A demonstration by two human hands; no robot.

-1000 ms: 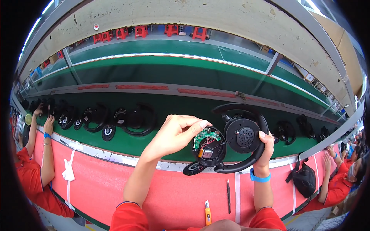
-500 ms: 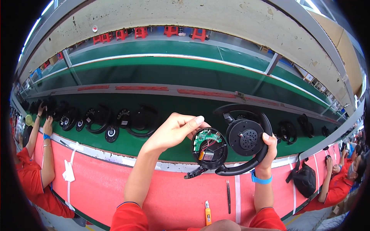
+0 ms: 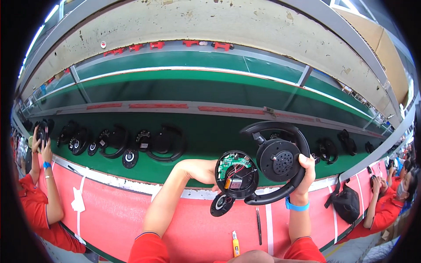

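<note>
Having dropped, the left hand [image 3: 199,172] sat behind the open ear cup's [image 3: 246,177] nine-o'clock edge, fingers hidden, grip untellable, leaving the circuit board [image 3: 228,162] clear. The right hand [image 3: 306,174] gripped the headphones [image 3: 269,162] aloft at three o'clock; the speaker disc [image 3: 221,203] hung at seven.

The pink bench [image 3: 123,210] bears a cutter [image 3: 236,244], tweezers [image 3: 259,227] and black bag [image 3: 345,204].

Fingers hidden from view
Most fingers of your left hand [image 3: 202,171] are behind the open ear cup [image 3: 240,174], those of your right hand [image 3: 306,175] behind the headband [image 3: 280,196]; the lower edge crops your left sleeve [image 3: 149,249].
</note>
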